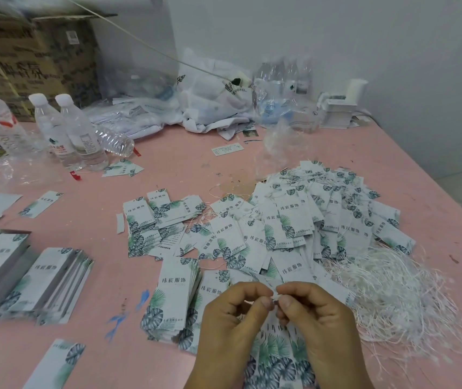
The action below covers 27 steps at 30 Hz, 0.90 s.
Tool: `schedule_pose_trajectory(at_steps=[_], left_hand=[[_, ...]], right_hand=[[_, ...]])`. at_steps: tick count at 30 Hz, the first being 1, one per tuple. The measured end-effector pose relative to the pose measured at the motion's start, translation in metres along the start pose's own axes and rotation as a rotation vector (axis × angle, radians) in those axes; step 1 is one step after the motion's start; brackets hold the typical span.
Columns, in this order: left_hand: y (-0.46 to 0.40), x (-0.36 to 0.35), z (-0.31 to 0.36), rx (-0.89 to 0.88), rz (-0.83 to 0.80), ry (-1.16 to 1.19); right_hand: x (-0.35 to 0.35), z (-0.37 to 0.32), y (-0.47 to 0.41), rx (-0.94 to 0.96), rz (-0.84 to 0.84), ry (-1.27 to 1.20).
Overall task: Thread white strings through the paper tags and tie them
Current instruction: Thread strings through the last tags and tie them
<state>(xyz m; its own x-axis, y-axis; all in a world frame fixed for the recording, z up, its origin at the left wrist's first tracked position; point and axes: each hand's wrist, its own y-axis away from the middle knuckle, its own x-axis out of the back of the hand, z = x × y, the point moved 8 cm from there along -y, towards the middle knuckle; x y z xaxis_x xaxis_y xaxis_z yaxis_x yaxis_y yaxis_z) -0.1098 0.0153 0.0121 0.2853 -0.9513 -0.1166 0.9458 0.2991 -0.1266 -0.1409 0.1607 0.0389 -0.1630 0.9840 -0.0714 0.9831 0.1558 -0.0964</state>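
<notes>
White string (275, 296) pinched between left hand (230, 324) and right hand (316, 318), apparently lying left-right; tag (276, 346) beneath, long axis near-far.

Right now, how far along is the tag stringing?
Done: a heap of strung tags lies mid-table. In hand: left hand and right hand pinch a white string between them. Left: neat tag stacks without visible strings, and loose strings.

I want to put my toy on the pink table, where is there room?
Bare pink table lies between the water bottles and the scattered tags; another patch is near the left tag stacks. It is crowded around the hands and the white strings.
</notes>
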Motion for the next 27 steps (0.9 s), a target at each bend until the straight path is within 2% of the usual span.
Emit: schedule_pose_trajectory(at_steps=[16, 19, 23, 27], left_hand=[[0.000, -0.001, -0.005, -0.006, -0.001, 0.021], [0.000, -0.001, -0.005, -0.004, -0.001, 0.010], [0.000, -0.001, -0.004, -0.007, 0.005, -0.018], [0.001, -0.003, -0.001, -0.007, -0.006, 0.009]], right_hand=[[0.000, -0.007, 0.008, 0.096, 0.055, 0.161], [-0.002, -0.017, 0.008, 0.173, 0.062, 0.210], [-0.003, -0.027, 0.009, 0.315, 0.074, 0.391], [0.003, -0.017, 0.007, 0.157, 0.115, 0.233]])
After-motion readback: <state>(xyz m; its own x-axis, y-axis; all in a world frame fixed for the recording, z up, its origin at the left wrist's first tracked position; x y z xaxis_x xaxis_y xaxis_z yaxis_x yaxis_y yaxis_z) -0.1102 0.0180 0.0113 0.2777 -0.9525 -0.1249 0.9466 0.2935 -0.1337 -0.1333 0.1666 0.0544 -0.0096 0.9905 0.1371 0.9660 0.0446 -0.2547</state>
